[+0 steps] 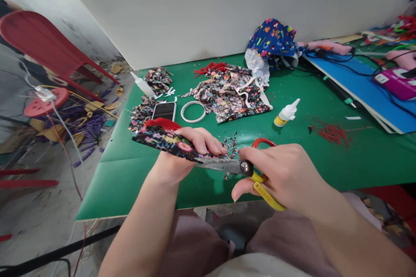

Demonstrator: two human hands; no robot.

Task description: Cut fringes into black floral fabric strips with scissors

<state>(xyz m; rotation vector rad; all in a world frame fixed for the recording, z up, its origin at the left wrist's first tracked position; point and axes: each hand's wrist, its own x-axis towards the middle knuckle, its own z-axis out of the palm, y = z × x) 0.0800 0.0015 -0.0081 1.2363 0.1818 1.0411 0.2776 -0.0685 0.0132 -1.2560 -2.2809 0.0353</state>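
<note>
My left hand (203, 143) grips a black floral fabric piece (169, 142), which stretches leftward over the table with a bit of red material on top. In my right hand (282, 169) is a pair of scissors (224, 165) with red and yellow handles. Their blades lie along the fabric's lower right edge, close to my left fingers; whether they are fully closed there is hidden. Small dark fabric scraps (231, 145) lie on the table just behind the blades. Beyond my left hand are a phone (165, 111) and a white tape ring (193, 112).
The green table (120, 177) meets a white panel behind. On it are floral cloth pieces (227, 99), a glue bottle (286, 113), another white bottle (143, 84), red threads (331, 133), blue printed cloth (273, 41) and a blue board (364, 91). A red chair (48, 43) stands left.
</note>
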